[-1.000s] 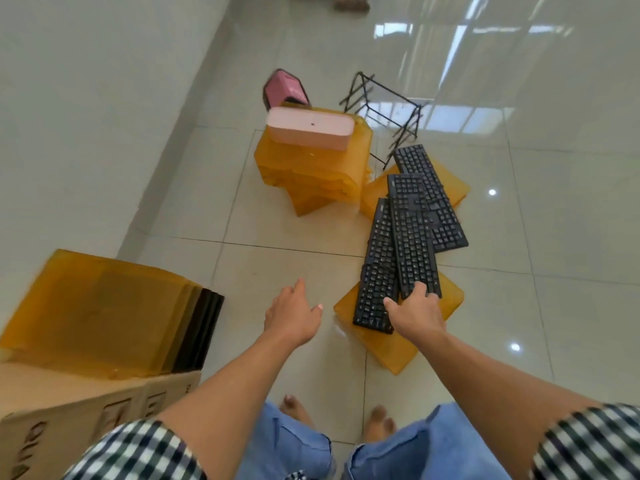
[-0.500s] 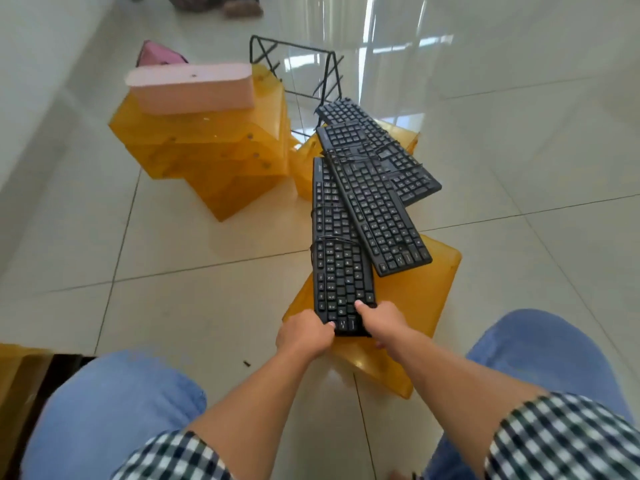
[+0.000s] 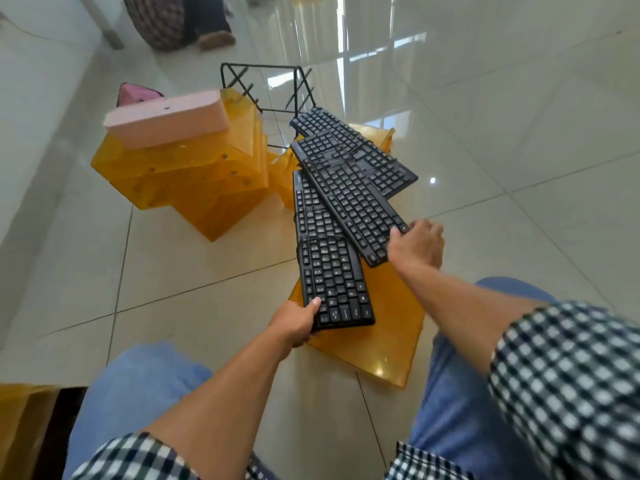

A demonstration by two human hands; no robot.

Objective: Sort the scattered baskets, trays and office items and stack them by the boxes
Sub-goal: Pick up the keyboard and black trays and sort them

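Three black keyboards lie overlapping on the tiled floor. My left hand (image 3: 296, 323) grips the near left corner of the nearest keyboard (image 3: 329, 268), thumb on its keys. My right hand (image 3: 415, 245) grips the near end of the middle keyboard (image 3: 349, 195), which lies slanted across the first. The far keyboard (image 3: 356, 150) sits behind them. An orange tray (image 3: 384, 327) lies flat under the near ends. A stack of orange trays (image 3: 194, 171) stands to the left with a pink box (image 3: 166, 119) on top.
A black wire basket (image 3: 266, 86) stands behind the keyboards, and a pink item (image 3: 133, 93) peeks out behind the orange stack. Stacked orange and dark trays (image 3: 24, 424) show at the bottom left. Another person's feet (image 3: 194, 26) are at the far top.
My right hand let go of the nearest keyboard and moved right onto the end of the middle keyboard. My left hand stays at the near keyboard's corner. The view came closer.
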